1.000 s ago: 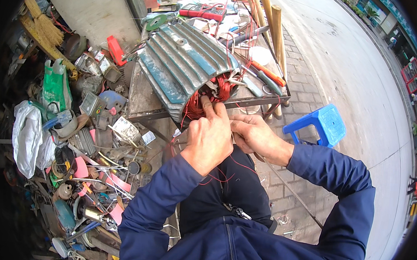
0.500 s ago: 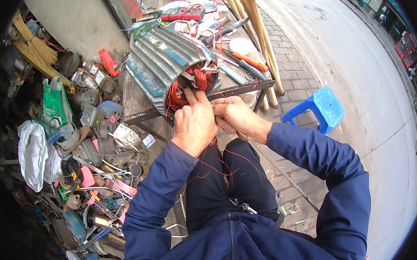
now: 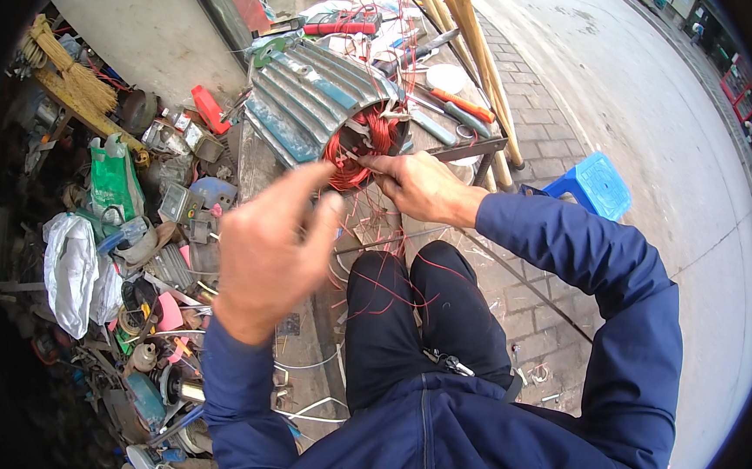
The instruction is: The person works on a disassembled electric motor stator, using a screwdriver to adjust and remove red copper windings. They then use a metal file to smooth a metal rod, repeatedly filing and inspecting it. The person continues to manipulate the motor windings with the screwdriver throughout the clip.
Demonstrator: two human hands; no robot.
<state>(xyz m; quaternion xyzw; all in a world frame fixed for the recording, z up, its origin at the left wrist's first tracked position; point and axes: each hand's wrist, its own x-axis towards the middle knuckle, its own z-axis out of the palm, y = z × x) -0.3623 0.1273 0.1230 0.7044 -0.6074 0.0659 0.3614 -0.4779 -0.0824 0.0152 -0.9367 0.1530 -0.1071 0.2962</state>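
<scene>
A grey-green ribbed motor housing point(image 3: 302, 112) lies on its side on the worktable, its open end facing me. Bundled red copper wire coils point(image 3: 342, 169) fill that end, and loose red wires hang down over my dark trousers. My right hand point(image 3: 424, 188) is at the lower right of the opening, thumb and fingers drawn together at the coils; what they pinch is hidden. Raised nearer to me, left of the opening, my left hand point(image 3: 272, 249) is empty, slightly blurred, with thumb and fingers apart.
Behind the housing, the table carries a red multimeter point(image 3: 343, 23), an orange-handled screwdriver point(image 3: 462, 104) and a white round lid point(image 3: 446, 78). Wooden poles point(image 3: 489, 86) lean at its right. A blue stool point(image 3: 596, 185) stands on the paving. Scrap and a green bag point(image 3: 116, 180) heap up left.
My left hand has come away from the coils, back toward me and to the left, its fingers spreading. My right hand has shifted to the coil opening. The view has moved slightly.
</scene>
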